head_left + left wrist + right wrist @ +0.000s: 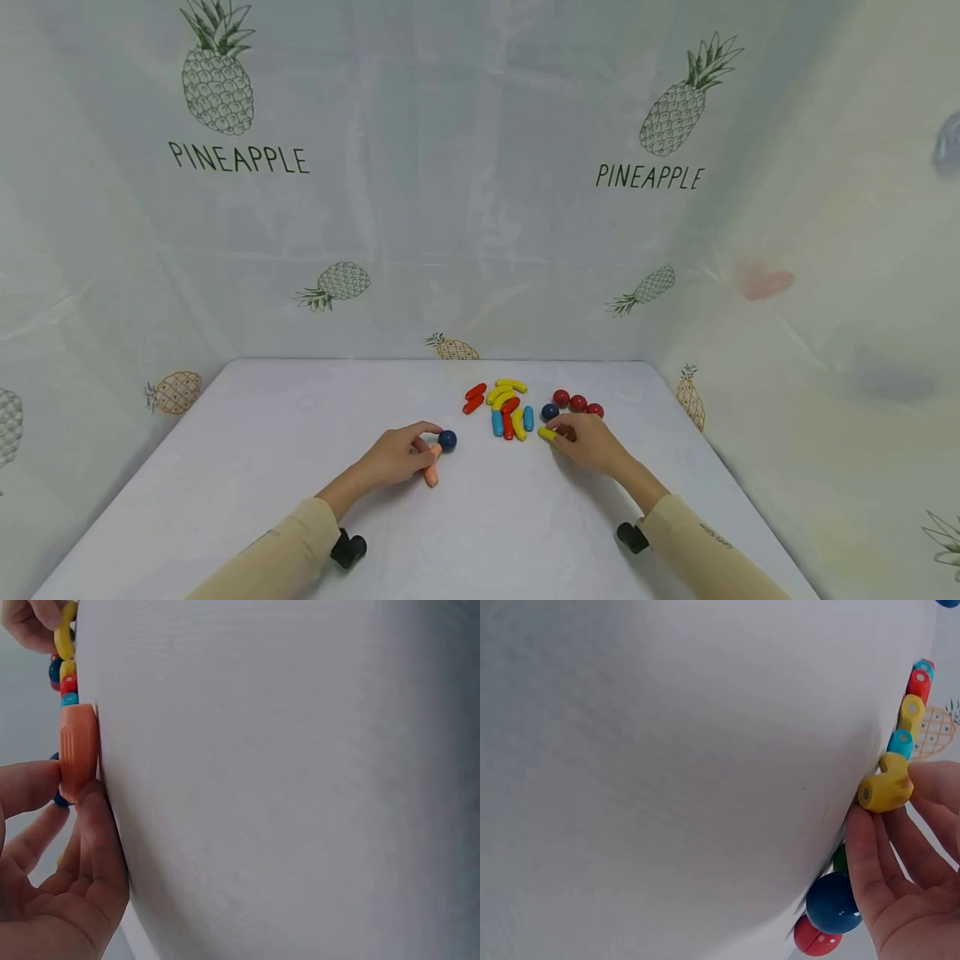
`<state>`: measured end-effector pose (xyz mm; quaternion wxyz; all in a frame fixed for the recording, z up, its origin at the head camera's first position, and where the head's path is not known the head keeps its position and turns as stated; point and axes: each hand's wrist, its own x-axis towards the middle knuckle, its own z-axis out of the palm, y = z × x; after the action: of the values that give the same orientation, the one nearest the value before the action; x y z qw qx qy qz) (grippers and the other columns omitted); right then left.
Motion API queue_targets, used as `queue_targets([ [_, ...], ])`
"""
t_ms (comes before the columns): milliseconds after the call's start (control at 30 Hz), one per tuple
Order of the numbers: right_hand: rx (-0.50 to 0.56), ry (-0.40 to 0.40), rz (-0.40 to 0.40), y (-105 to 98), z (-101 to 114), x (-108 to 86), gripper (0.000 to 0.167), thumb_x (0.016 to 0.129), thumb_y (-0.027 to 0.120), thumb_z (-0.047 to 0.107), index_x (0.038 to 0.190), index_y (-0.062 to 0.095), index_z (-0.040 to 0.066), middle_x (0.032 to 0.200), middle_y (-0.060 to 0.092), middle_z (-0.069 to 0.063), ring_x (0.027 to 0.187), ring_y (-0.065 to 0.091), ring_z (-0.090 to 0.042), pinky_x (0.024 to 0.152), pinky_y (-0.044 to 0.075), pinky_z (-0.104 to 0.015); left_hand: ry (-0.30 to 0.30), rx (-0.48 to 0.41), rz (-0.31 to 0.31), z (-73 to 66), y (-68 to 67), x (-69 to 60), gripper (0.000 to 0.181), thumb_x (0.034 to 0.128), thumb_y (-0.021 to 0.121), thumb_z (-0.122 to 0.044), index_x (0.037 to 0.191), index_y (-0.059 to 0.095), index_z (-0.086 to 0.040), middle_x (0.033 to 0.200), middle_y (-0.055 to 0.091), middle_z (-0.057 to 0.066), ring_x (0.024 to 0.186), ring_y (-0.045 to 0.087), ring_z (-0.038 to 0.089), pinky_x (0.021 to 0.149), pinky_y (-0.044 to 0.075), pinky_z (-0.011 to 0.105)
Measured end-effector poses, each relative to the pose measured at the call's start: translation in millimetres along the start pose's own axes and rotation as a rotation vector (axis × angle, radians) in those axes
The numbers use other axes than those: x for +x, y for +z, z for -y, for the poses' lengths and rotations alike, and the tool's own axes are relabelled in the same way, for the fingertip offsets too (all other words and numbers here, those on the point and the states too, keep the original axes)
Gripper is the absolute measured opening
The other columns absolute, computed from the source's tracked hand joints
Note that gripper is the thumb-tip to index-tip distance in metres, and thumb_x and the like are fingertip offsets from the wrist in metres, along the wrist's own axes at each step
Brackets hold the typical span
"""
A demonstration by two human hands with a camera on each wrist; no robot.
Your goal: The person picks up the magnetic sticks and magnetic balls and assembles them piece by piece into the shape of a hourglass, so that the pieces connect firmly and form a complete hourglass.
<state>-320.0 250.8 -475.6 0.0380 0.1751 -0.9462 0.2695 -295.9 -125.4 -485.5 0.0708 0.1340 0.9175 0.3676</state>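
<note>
In the head view my left hand (396, 455) pinches an orange stick-like piece (431, 475) low over the white table. A dark blue ball (447, 441) is at its fingertips. The left wrist view shows the orange piece (78, 746) between thumb and finger, with the ball mostly hidden behind it. My right hand (591, 442) pinches a curved yellow piece (547, 434), whose round end hole shows on the yellow piece (885, 787) in the right wrist view. Just beyond that hand lies another dark blue ball (550, 412).
Between the hands and farther back lie red pieces (474, 404), curved yellow pieces (512, 385) and blue pieces (528, 417). Three red balls (578, 403) line up behind the right hand. A green bit (841, 859) shows beside the blue ball. A pineapple-print curtain (450, 208) surrounds the table (300, 417).
</note>
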Motion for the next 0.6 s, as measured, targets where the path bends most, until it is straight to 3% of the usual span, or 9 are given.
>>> queue_targets([
  [367, 0.000, 0.051, -0.023, 2.5, 0.7, 0.8, 0.026, 0.089, 0.085, 0.007, 0.114, 0.080, 0.014, 0.098, 0.073, 0.002, 0.084, 0.060, -0.013, 0.077, 0.058, -0.026, -0.021, 0.005, -0.003, -0.4, 1.6, -0.7, 0.041, 0.1000, 0.075, -0.027, 0.140, 0.066, -0.025, 0.103, 0.069, -0.002, 0.089, 0.060, 0.016, 0.078, 0.055, 0.036],
  [600, -0.004, 0.039, -0.045, 2.9, 2.3, 2.1, 0.027, 0.090, 0.084, 0.007, 0.116, 0.080, 0.012, 0.101, 0.075, 0.001, 0.082, 0.059, -0.013, 0.075, 0.057, -0.025, -0.035, 0.003, -0.001, -2.1, 1.2, -1.4, 0.041, 0.0997, 0.075, -0.027, 0.140, 0.066, -0.026, 0.102, 0.068, -0.002, 0.089, 0.060, 0.016, 0.078, 0.055, 0.037],
])
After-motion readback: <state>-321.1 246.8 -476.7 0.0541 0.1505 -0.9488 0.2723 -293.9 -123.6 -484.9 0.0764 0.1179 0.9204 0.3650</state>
